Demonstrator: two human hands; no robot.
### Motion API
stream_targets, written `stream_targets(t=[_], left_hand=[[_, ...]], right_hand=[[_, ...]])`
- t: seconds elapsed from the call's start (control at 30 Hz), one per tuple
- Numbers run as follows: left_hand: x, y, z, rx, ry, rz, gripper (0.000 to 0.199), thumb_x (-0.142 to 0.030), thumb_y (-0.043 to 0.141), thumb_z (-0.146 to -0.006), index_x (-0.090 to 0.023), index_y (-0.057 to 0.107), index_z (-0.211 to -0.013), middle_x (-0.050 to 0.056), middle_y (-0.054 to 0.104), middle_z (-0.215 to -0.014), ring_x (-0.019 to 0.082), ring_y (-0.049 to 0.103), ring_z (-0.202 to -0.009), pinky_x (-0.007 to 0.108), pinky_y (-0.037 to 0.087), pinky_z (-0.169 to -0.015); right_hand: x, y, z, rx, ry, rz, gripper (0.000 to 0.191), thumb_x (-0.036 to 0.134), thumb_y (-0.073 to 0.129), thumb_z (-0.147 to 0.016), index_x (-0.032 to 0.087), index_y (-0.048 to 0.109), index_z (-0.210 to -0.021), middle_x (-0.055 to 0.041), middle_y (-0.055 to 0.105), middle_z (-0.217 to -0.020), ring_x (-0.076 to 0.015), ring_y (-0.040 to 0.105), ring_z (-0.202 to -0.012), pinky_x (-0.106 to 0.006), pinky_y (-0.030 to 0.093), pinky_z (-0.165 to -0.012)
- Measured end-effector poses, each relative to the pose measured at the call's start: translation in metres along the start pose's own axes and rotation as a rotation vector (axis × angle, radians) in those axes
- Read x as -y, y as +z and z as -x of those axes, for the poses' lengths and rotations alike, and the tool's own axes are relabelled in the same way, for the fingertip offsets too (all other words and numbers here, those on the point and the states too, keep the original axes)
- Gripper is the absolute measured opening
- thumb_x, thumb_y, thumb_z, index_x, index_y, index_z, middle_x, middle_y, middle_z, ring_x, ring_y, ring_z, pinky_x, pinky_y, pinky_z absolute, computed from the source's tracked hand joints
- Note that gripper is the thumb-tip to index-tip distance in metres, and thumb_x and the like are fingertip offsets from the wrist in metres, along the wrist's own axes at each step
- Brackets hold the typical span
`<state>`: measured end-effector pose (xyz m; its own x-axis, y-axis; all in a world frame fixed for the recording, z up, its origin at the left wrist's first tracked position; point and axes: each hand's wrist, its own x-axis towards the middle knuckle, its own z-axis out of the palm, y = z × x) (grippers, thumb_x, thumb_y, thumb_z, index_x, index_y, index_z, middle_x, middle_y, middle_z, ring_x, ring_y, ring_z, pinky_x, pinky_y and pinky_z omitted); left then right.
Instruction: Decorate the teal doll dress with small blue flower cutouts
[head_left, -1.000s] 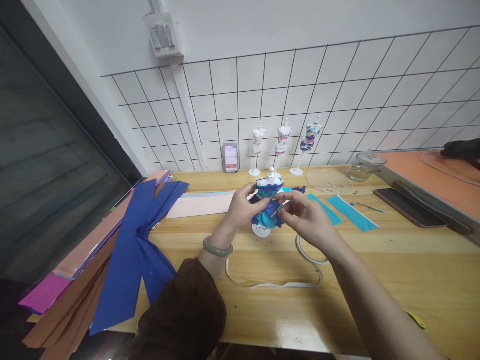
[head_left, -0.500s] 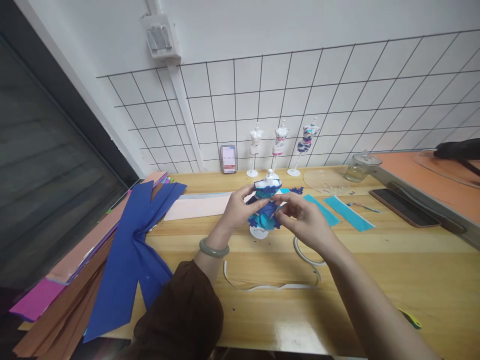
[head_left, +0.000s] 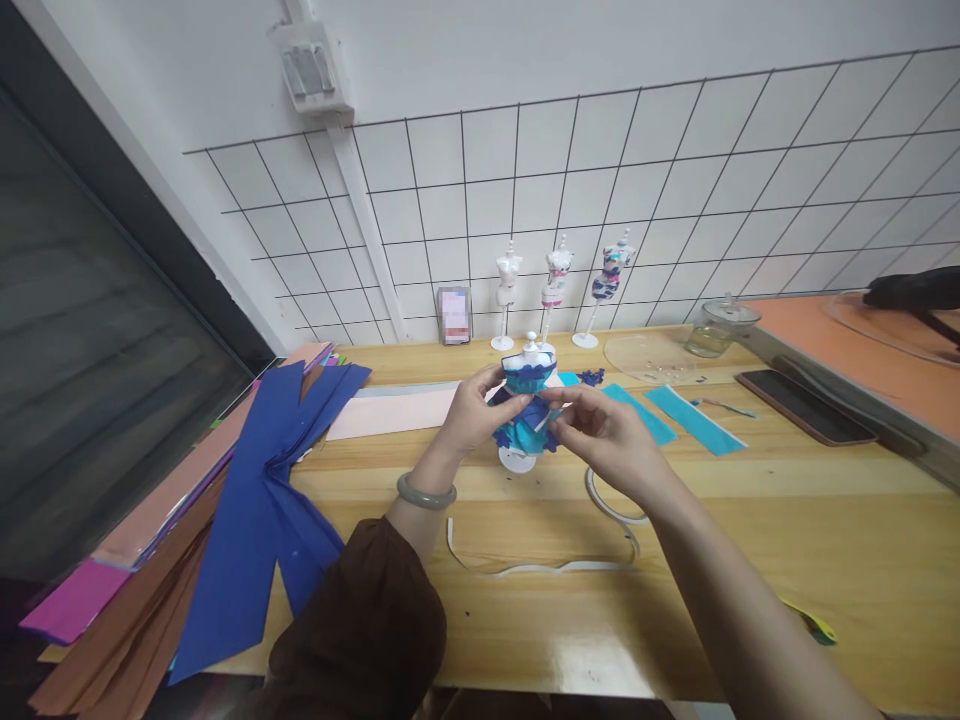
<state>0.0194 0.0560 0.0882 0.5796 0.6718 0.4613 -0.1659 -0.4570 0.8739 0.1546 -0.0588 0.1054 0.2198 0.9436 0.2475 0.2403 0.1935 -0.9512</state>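
Note:
A small white dress form [head_left: 531,357] dressed in dark blue and turquoise crepe paper stands on its round base [head_left: 517,460] in the middle of the table. Around its left side my left hand [head_left: 476,412] is closed, thumb pressing the paper at the waist. My right hand [head_left: 611,435] pinches the dark blue paper skirt [head_left: 531,413] from the right, thumb and forefinger close together. Lighter turquoise paper [head_left: 523,436] shows below the blue layer. The fingertips of both hands nearly meet at the waist, and those behind the form are hidden.
Several more dress forms [head_left: 559,268] and a phone [head_left: 454,316] stand by the tiled wall. Blue crepe paper [head_left: 240,520] lies left, turquoise strips [head_left: 696,418] right. Double-sided tape [head_left: 600,497] trails in front. A dark phone [head_left: 806,405], glass jar [head_left: 718,328] and yellow-green-handled tool [head_left: 817,627] lie rightward.
The whole view has shifted slightly, so things sit a little higher and further left. Both hands stay at the waist of the dress form with nearly the same grip.

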Motion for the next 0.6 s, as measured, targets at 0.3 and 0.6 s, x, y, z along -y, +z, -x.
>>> stream_targets(t=[0.3,0.6], left_hand=[[0.0013,0.0052,0.0015,-0.079,0.004,-0.063,0.033,-0.023,0.063,-0.073,-0.015,0.059,-0.104,0.008,0.064,-0.103,0.019,0.057,-0.097,0.029,0.046,-0.081],[-0.0012,0.0010,0.0019,0.001,0.018,-0.043,0.035,-0.029,0.065,-0.074,-0.014,0.060,-0.105,0.009,0.064,-0.103,0.021,0.058,-0.099,0.034,0.044,-0.087]], right_hand=[[-0.0066,0.0050,0.0015,-0.025,-0.057,0.044,0.031,0.022,0.059,-0.073,0.018,0.061,-0.104,-0.0017,0.055,-0.079,-0.0115,0.053,-0.062,-0.030,0.047,-0.061],[-0.0099,0.0044,0.0007,-0.027,-0.059,0.049,0.033,0.024,0.060,-0.073,0.018,0.060,-0.105,-0.0032,0.057,-0.083,-0.0119,0.054,-0.063,-0.030,0.048,-0.062]])
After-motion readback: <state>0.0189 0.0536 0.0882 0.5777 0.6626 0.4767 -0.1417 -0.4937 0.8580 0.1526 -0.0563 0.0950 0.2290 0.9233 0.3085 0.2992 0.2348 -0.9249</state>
